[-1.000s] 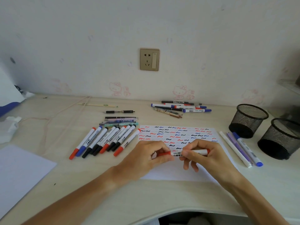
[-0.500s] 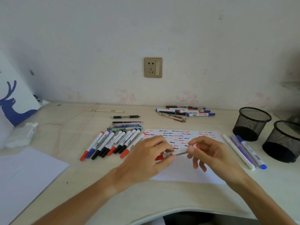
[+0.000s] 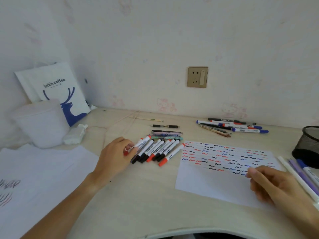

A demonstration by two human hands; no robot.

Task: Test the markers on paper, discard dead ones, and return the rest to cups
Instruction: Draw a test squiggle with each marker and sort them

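Left hand (image 3: 116, 154) pinches a red-capped marker (image 3: 136, 146) at the near end of the marker row (image 3: 156, 150), which lies just right of its fingers. Right hand (image 3: 276, 184) rests loosely curled on the test paper (image 3: 207, 180) (apparently holding nothing; its fingertips are blurred). One mesh cup (image 3: 309, 145) stands beyond it.

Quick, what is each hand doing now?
Left hand: holds a red-capped white marker.
Right hand: open, holds nothing, over the white test paper.

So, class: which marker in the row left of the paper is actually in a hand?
The red-capped marker at the row's left end: the left hand pinches it, while the others lie untouched on the desk.
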